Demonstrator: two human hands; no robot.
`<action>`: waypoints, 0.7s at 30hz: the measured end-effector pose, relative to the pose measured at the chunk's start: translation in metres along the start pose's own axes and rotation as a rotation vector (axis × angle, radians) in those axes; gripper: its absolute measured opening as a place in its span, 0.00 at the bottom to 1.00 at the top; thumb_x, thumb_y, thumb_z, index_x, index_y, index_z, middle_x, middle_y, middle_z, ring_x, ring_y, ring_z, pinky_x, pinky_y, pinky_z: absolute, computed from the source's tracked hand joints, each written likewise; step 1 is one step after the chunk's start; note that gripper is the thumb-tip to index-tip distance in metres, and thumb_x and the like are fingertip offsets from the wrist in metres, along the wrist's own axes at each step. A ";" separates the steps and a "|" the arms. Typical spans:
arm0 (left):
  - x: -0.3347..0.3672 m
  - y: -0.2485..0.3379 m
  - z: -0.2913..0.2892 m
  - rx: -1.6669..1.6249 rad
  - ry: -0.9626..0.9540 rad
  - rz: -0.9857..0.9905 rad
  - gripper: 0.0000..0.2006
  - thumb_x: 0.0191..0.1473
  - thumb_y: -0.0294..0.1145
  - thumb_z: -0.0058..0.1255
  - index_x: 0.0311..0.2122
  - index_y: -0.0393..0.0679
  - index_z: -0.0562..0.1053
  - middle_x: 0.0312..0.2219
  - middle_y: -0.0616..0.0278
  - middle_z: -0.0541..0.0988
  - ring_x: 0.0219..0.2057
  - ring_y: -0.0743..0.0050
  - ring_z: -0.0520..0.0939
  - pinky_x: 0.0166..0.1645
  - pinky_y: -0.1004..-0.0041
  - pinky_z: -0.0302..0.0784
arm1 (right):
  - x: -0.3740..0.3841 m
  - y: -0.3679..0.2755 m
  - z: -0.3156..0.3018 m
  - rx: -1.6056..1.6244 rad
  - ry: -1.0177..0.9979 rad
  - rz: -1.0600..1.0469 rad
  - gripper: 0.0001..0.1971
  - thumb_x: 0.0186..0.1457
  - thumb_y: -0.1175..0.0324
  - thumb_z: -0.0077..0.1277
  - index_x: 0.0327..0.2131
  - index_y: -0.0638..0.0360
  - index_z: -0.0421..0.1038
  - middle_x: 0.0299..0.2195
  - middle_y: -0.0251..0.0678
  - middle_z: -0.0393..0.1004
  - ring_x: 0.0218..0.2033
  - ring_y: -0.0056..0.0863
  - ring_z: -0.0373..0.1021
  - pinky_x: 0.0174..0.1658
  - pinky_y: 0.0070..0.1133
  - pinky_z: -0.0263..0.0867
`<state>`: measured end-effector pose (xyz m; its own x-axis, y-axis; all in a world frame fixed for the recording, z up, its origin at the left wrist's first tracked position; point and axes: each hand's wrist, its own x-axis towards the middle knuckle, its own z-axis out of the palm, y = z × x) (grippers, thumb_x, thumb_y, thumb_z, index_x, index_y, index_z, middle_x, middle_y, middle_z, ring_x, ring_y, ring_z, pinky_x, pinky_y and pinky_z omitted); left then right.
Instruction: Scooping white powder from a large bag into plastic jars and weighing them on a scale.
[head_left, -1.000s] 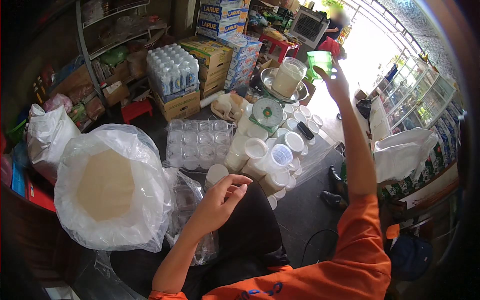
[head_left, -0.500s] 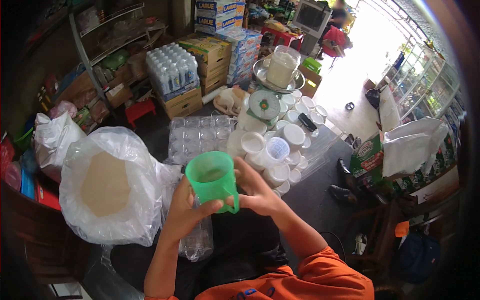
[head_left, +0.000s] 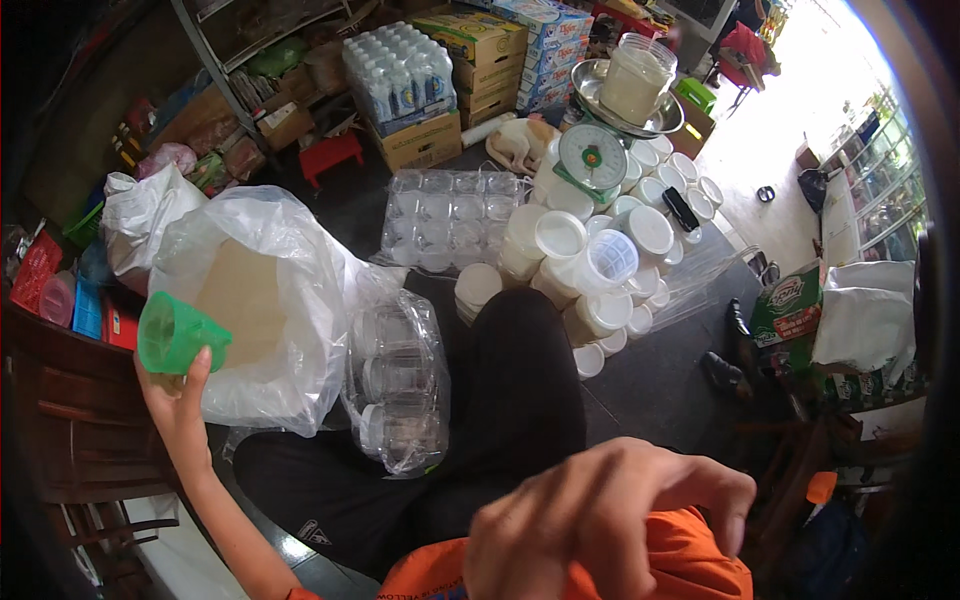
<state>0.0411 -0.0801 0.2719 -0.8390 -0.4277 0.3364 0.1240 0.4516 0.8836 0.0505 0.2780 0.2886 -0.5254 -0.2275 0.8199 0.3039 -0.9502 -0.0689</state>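
My left hand [head_left: 183,395] grips a translucent green plastic mug [head_left: 180,335]. It holds the mug tilted beside the near left rim of a large clear plastic bag [head_left: 320,270]. Inside the bag lies a pale tan, grainy or powdery mass [head_left: 238,305]. My right hand [head_left: 600,510] is raised close to the camera above my lap. Its fingers are loosely bent and spaced apart, with nothing seen in them, though the palm side is hidden. Clear plastic jars in wrap [head_left: 400,385] lie between the bag and my leg.
Stacked white-lidded tubs [head_left: 605,310] crowd the floor ahead, with a dial scale [head_left: 592,160] and a metal bowl bearing a filled jar [head_left: 638,80]. A pack of clear containers [head_left: 450,215] lies nearby. A dog [head_left: 522,143] rests behind. Bottled drinks [head_left: 398,75] stand on cartons.
The mug, earlier between both hands over my lap, has moved left to the bag in my left hand. My right hand has let go and come back toward me. The view has shifted.
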 end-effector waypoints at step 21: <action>0.031 -0.053 0.008 0.410 0.067 0.056 0.35 0.56 0.41 0.70 0.63 0.40 0.66 0.54 0.54 0.75 0.56 0.63 0.75 0.64 0.62 0.67 | -0.002 -0.037 -0.026 -0.188 -0.166 0.162 0.28 0.56 0.38 0.55 0.41 0.55 0.79 0.49 0.63 0.80 0.48 0.45 0.78 0.49 0.31 0.61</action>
<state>0.0038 -0.1107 0.2332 -0.7990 -0.4377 0.4123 -0.0640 0.7437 0.6654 0.0196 0.3078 0.2743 -0.3402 -0.3563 0.8703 0.2129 -0.9306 -0.2978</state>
